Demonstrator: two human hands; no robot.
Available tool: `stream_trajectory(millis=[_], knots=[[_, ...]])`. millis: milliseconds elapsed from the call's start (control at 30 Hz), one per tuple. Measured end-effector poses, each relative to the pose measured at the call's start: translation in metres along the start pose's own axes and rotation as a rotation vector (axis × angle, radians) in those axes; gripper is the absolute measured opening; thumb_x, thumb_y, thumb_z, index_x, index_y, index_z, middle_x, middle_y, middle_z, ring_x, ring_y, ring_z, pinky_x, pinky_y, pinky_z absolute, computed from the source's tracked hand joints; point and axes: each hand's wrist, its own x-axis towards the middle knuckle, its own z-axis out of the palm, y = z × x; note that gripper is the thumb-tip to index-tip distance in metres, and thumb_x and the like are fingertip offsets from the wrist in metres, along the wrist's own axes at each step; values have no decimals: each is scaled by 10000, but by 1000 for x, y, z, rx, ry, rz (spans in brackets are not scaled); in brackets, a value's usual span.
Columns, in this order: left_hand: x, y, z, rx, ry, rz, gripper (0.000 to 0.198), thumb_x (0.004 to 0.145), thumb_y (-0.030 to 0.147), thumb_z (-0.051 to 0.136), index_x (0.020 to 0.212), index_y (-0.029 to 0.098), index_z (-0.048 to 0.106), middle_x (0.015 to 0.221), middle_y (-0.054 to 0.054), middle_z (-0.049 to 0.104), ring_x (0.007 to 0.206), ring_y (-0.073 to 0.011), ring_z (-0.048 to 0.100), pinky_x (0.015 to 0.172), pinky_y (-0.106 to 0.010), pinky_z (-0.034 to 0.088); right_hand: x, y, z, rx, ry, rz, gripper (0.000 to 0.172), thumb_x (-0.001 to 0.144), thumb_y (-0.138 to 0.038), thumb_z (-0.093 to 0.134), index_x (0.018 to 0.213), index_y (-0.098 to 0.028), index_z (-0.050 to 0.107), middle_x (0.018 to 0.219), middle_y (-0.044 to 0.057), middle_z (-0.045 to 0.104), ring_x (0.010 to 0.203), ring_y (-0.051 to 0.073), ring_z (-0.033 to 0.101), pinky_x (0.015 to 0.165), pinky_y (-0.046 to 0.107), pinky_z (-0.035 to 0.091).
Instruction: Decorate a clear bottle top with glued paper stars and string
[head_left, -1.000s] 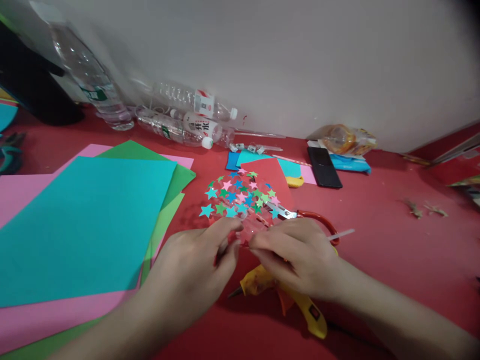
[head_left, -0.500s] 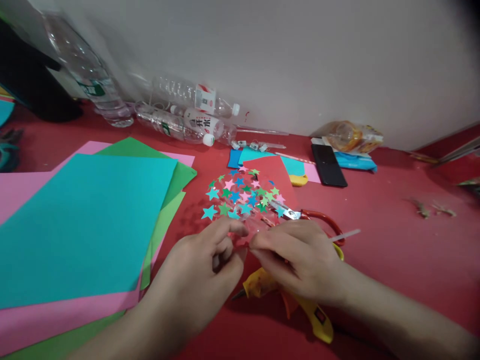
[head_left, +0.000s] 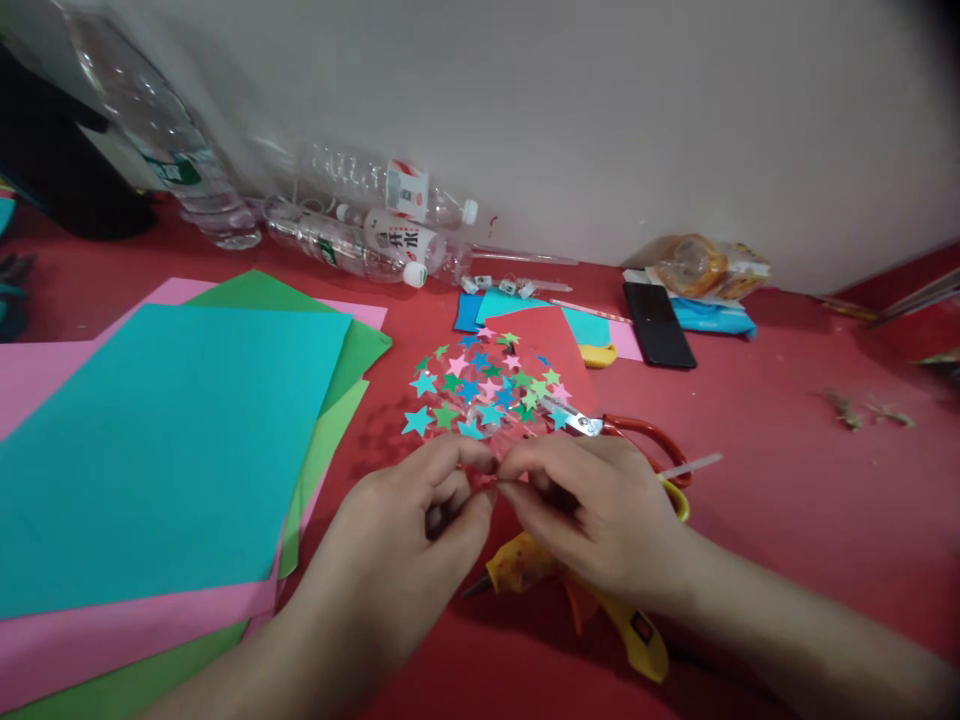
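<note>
Star-shaped paper cut-outs (head_left: pixel 418 420) in blue, green and pink spread in a cluster just beyond my hands, some on clear plastic. My left hand (head_left: pixel 397 540) is at the near edge of the cluster, forefinger and thumb bent toward each other. Close against it, my right hand (head_left: pixel 607 510) pinches with thumb and forefinger, and the fingertips of both hands nearly meet. Whatever lies between them is too small or hidden to name. Under the right hand lies a yellow glue gun (head_left: pixel 517 565), partly covered. Red-handled scissors (head_left: pixel 645 428) rest behind that hand.
Coloured paper sheets (head_left: pixel 172 450) are stacked on the left of the red table (head_left: pixel 795 520). Clear plastic bottles (head_left: pixel 360 250) lie along the wall, near an upright bottle (head_left: pixel 172 150). A black phone (head_left: pixel 660 325) and a blue packet (head_left: pixel 712 317) sit at the back right.
My right forefinger has lifted and bent more, and its tip has come nearer the left fingertips. The left hand has hardly moved. The view has shifted slightly.
</note>
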Motion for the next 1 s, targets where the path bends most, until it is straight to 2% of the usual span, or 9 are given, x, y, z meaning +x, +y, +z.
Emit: stream_trajectory(millis=[133, 400, 567, 1000], knots=[[2, 3, 2, -18, 27, -11, 185, 806, 300, 456, 914, 228, 589, 486, 98, 363, 470, -113, 363, 457, -231, 304, -1, -1, 2, -10, 12, 29, 72, 890, -183, 536, 834, -198, 580, 583, -77, 531, 486, 56, 445, 508, 185, 312], [5, 5, 1, -7, 35, -8, 159, 809, 267, 441, 866, 226, 584, 488, 85, 479, 466, -114, 425, 462, -244, 307, 1, -7, 4, -29, 46, 59, 74, 854, -158, 538, 794, -182, 573, 554, -80, 515, 473, 55, 450, 496, 187, 299], [5, 4, 1, -18, 36, 2, 149, 812, 254, 440, 839, 229, 585, 488, 85, 480, 469, -112, 426, 469, -244, 313, 2, -7, 6, -32, 42, 92, 59, 842, -160, 532, 797, -187, 560, 547, -83, 525, 464, 56, 461, 484, 188, 297], [4, 6, 0, -140, 23, -63, 151, 745, 227, 463, 808, 220, 599, 472, 86, 462, 462, -104, 395, 456, -235, 291, -1, -9, 6, -230, 73, -37, 105, 898, -183, 491, 814, -187, 554, 565, -67, 552, 485, 81, 484, 504, 241, 296]])
